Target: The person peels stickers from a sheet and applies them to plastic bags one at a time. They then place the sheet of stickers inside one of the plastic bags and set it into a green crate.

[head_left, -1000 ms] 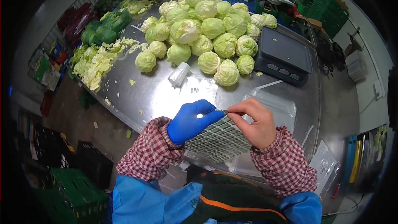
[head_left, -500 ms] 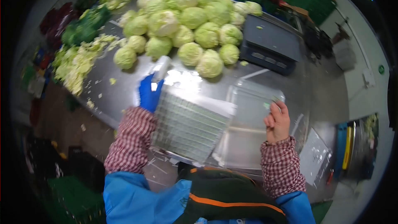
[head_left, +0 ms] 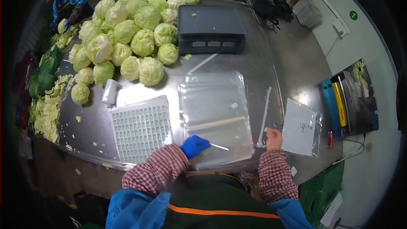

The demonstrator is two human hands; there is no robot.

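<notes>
My left hand (head_left: 195, 146), in a blue glove, lies on the lower left of a stack of clear plastic bags (head_left: 216, 101), its fingers stretched to the right. Just right of the stack is my bare right hand (head_left: 274, 138), its fingers pinched on a small pale green label at the fingertips. Another small label (head_left: 238, 137) shows on the top bag. To the left of the bags lies a sheet of small printed labels (head_left: 142, 129). A clear plastic strip (head_left: 264, 114) lies beyond my right hand.
Cabbages (head_left: 125, 31) are heaped at the back left, beside a dark scale (head_left: 211, 29). A white roll (head_left: 110, 92) stands near the label sheet. Trimmed leaves (head_left: 47, 112) lie far left. At right are a bagged paper (head_left: 299, 123) and red pens (head_left: 330, 140). A co-worker (head_left: 70, 0) handles a cabbage.
The view has swung right. My left hand has moved from the label sheet onto the bags, and the sheet now lies flat. My right hand has moved from over the bags to their right side.
</notes>
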